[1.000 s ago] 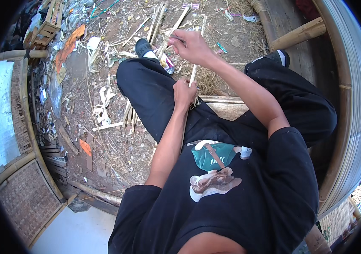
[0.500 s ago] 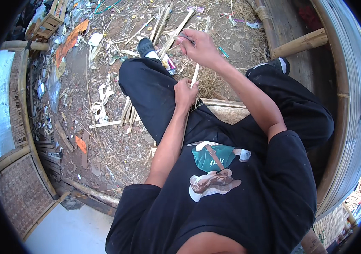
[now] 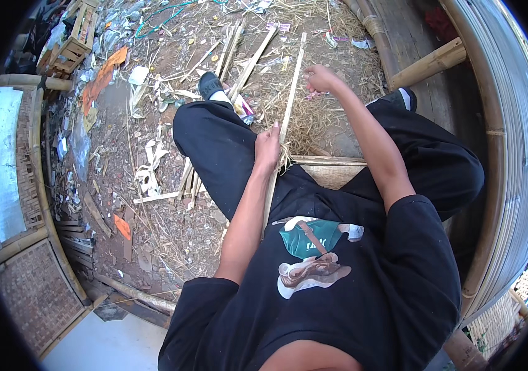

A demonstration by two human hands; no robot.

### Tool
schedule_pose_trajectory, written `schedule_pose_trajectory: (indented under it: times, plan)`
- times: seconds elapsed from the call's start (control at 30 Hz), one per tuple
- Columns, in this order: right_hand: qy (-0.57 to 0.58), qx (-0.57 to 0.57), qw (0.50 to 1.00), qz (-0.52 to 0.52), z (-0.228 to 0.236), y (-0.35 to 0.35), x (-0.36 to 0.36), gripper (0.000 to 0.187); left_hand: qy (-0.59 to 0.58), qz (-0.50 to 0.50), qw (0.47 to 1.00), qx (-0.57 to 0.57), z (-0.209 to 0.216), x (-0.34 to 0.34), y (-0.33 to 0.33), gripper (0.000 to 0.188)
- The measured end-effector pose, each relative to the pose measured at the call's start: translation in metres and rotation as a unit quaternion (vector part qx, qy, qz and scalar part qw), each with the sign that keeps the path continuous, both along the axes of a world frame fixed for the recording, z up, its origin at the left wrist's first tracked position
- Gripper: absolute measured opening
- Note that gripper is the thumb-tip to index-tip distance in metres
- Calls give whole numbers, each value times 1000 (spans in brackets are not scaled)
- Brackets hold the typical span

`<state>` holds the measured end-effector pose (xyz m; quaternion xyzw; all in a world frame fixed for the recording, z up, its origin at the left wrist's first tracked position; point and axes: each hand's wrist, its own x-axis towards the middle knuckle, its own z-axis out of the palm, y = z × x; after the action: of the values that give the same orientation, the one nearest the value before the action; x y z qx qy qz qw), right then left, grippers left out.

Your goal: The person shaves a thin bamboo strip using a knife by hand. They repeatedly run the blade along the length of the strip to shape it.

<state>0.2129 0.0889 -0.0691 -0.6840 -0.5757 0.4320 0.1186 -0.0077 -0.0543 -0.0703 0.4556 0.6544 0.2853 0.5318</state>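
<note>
A long pale bamboo strip (image 3: 292, 93) runs from my lap out over the straw, tilted slightly right at its far end. My left hand (image 3: 268, 147) is closed round its near part, thumb up along it, by my left thigh. To the right of the strip and apart from it, my right hand (image 3: 322, 80) hangs over the straw with its fingers curled. What those fingers hold, if anything, does not show clearly. Fine shavings cling to the strip just beside my left hand.
Between my legs lies a wooden board (image 3: 332, 172). Several split bamboo pieces (image 3: 255, 63) lie beyond my left foot. Litter and curled shavings (image 3: 147, 170) cover the ground at left. A wooden crate (image 3: 75, 38) stands far left; a bamboo post (image 3: 429, 63) juts in at right.
My right hand has moved right and nearer, away from the strip. A small dark blade-like thing seen in it before no longer shows. The left hand has shifted slightly nearer, still on the strip.
</note>
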Motion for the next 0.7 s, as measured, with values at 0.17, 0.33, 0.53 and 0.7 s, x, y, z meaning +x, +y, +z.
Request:
schedule_pose_trajectory:
  times: [0.17,0.33,0.53,0.7]
  plan:
    - [149,-20,988,-22,-12,-4,0,42,-154,-14,984,-91,-2,1,0,30]
    - [138,-22,989,-54,-19,-2,5,37,-202,-29,971,-129,13,6,-1,24]
    - [237,-98,963,-82,-35,13,13,40,-188,-32,976,-107,6,7,-3,20]
    - [232,-34,970,-70,-30,5,7,38,-153,-36,983,-93,2,5,-4,22]
